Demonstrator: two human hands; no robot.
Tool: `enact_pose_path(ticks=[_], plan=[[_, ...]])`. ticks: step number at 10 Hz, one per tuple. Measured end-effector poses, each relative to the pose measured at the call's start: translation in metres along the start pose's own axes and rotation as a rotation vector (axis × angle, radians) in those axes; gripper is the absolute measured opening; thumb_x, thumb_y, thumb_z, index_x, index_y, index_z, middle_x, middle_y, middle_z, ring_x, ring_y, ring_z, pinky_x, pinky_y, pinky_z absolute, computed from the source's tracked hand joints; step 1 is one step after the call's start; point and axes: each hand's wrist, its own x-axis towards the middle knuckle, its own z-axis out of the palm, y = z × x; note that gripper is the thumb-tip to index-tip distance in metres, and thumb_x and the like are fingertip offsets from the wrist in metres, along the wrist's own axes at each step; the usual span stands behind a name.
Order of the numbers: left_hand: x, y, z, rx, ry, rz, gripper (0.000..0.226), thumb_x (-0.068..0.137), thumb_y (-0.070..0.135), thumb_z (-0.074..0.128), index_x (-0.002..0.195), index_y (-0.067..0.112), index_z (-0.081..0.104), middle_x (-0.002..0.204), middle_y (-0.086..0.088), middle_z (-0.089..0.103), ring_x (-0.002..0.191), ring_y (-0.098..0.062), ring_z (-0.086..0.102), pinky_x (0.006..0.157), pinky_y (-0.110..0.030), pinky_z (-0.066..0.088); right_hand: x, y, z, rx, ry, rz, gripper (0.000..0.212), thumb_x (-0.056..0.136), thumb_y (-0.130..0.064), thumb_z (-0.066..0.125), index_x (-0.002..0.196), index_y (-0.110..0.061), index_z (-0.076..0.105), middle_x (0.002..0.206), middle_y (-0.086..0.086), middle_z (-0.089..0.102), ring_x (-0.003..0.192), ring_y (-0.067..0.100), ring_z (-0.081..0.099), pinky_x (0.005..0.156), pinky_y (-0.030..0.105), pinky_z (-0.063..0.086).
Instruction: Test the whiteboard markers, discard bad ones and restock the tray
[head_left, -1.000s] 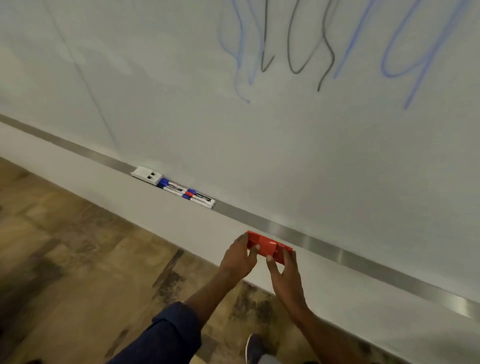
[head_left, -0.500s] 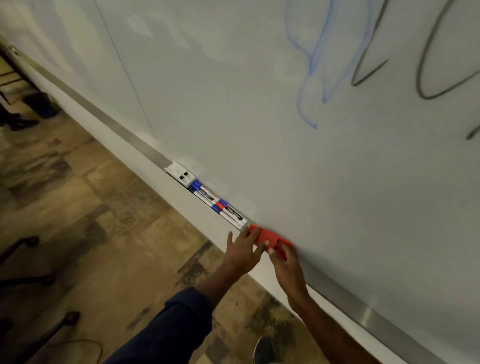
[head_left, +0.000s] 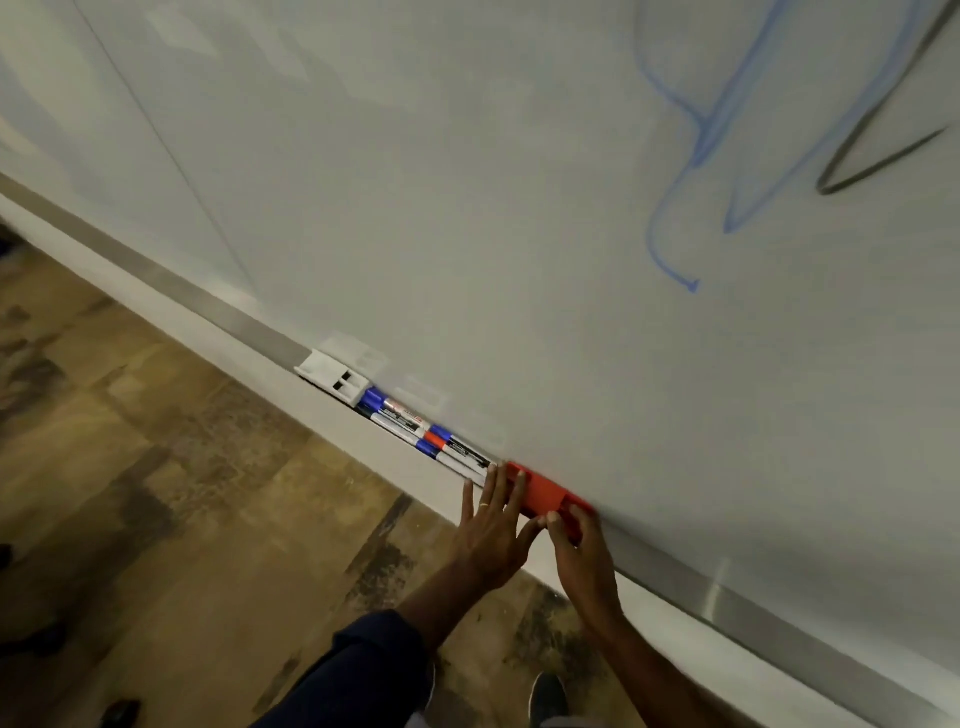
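A red plastic holder (head_left: 546, 499) rests on the metal ledge (head_left: 727, 597) at the foot of the whiteboard (head_left: 467, 208). My left hand (head_left: 491, 535) lies flat with spread fingers against its left end. My right hand (head_left: 584, 558) touches its front right edge with the fingertips. Just left of the holder, several markers (head_left: 426, 434) with blue and red caps lie in a row on the ledge. A white eraser (head_left: 335, 382) sits at the left end of that row.
Blue and black test scribbles (head_left: 696, 156) mark the whiteboard at the upper right. Below the ledge runs a white wall strip, then a brown patterned floor (head_left: 182, 519). My shoe (head_left: 548, 696) shows at the bottom. Dark objects sit at the far left edge.
Both hands carried the red holder up to the ledge and set it beside the markers. My left hand has flattened, its fingers spread. The view has swung closer and leftward.
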Motion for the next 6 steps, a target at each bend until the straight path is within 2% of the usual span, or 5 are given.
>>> enact_pose_path(ticks=[1,2,3,4,6], plan=[[-0.001,-0.012,0.003,-0.01,0.018,0.069,0.085,0.088,0.076,-0.004,0.157,0.025,-0.011,0.162,0.001,-0.021,0.151,-0.023,-0.021,0.124,-0.049,-0.011,-0.005,0.001,0.012,-0.036,0.108,0.002,0.043,0.098,-0.035,0.055,0.137,-0.017,0.048,0.136,0.004,0.056,0.112,0.015,0.057,0.09,0.029,0.044],[0.001,-0.034,-0.009,0.019,0.038,0.189,0.082,0.09,0.069,-0.006,0.157,0.023,-0.005,0.163,0.002,-0.013,0.153,-0.021,-0.014,0.126,-0.048,-0.005,-0.02,0.003,0.032,-0.105,0.217,0.022,0.063,0.096,-0.051,0.044,0.151,-0.022,0.029,0.154,0.007,0.041,0.136,0.029,0.047,0.108,0.047,0.043],[-0.002,-0.047,-0.021,0.056,0.049,0.272,0.076,0.094,0.063,-0.004,0.157,0.021,0.0,0.166,0.002,-0.005,0.154,-0.019,-0.009,0.127,-0.047,0.001,-0.036,0.007,0.046,-0.206,0.257,-0.007,0.069,0.097,-0.053,0.037,0.156,-0.024,0.017,0.163,0.006,0.024,0.149,0.026,0.027,0.118,0.048,0.03],[-0.017,-0.066,-0.034,0.111,0.028,0.394,0.076,0.094,0.061,-0.007,0.158,0.02,0.0,0.167,0.0,-0.004,0.154,-0.019,-0.012,0.127,-0.043,-0.002,-0.067,0.009,0.064,-0.323,0.308,-0.069,0.068,0.101,-0.052,0.032,0.158,-0.021,0.009,0.166,-0.002,0.01,0.153,0.018,0.009,0.122,0.038,0.016],[-0.046,-0.071,-0.045,0.155,0.072,0.449,0.084,0.09,0.062,-0.014,0.157,0.015,0.004,0.167,-0.005,0.002,0.154,-0.021,-0.007,0.128,-0.044,0.005,-0.105,0.002,0.076,-0.466,0.334,-0.169,0.076,0.096,-0.064,0.015,0.158,-0.021,0.004,0.163,-0.008,-0.003,0.153,0.013,0.0,0.123,0.032,0.008]])
